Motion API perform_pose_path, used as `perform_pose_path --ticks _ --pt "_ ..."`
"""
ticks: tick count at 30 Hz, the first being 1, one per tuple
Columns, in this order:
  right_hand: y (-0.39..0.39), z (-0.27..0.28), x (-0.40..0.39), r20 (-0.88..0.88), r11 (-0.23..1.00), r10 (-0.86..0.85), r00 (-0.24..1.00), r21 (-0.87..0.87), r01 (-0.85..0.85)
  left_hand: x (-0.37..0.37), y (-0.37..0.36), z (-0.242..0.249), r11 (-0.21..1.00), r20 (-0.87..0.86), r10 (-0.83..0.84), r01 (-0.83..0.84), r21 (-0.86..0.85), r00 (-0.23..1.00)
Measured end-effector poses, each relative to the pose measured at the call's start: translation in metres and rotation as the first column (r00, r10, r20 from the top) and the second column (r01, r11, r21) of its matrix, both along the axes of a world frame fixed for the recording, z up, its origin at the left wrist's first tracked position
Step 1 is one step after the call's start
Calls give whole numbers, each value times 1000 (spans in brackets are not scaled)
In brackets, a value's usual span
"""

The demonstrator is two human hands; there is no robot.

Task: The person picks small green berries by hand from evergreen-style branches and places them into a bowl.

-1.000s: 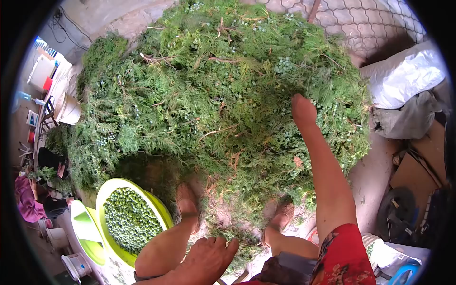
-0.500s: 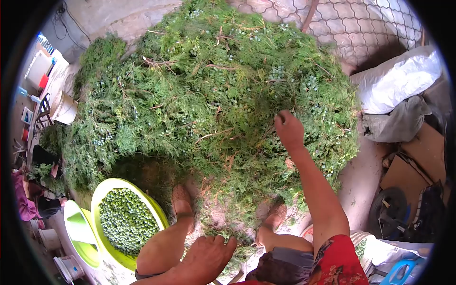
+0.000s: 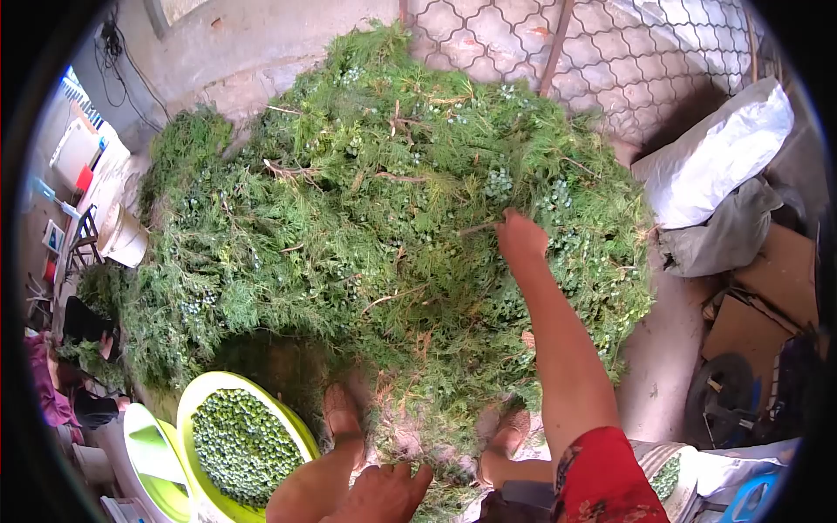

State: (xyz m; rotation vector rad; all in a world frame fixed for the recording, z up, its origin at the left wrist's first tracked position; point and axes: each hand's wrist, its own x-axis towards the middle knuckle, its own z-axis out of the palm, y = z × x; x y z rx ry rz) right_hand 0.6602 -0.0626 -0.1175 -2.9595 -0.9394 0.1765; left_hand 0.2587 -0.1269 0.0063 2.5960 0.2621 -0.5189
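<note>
A large heap of green conifer branches (image 3: 349, 235) with bluish berries fills the middle. My right hand (image 3: 521, 235) is stretched out over its right part, fingers closed on the end of a thin brown twig (image 3: 479, 228). Near the bottom, my left hand (image 3: 384, 492) rests by my left knee, its fingers curled; what they hold, if anything, is hidden. Beside my left leg stands a yellow-green basin (image 3: 305, 433) holding many small green berries (image 3: 244, 444).
A second green and white basin (image 3: 148, 449) is at the lower left. White sacks (image 3: 719, 157) and cardboard (image 3: 750, 340) lie on the right. A wire mesh (image 3: 610, 61) stands behind the heap. Another person's purple clothing (image 3: 39, 370) shows at the far left.
The view has shifted, so the heap and basin sit lower. My right hand has moved slightly left over the branches, and a twig now shows at its fingers.
</note>
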Motion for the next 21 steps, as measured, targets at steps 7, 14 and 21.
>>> perform_pose_path --ticks 7,14,21 --pt "-53 61 -37 198 824 41 979 547 -145 -6 -6 -13 998 29 -48 49 -25 998" --pt "-110 161 -129 -557 -69 607 567 673 736 5 18 -3 897 527 421 -425 -120 738" --pt "-149 180 -233 -692 127 572 440 605 786 4 8 11 437 361 886 -262 -861 292"
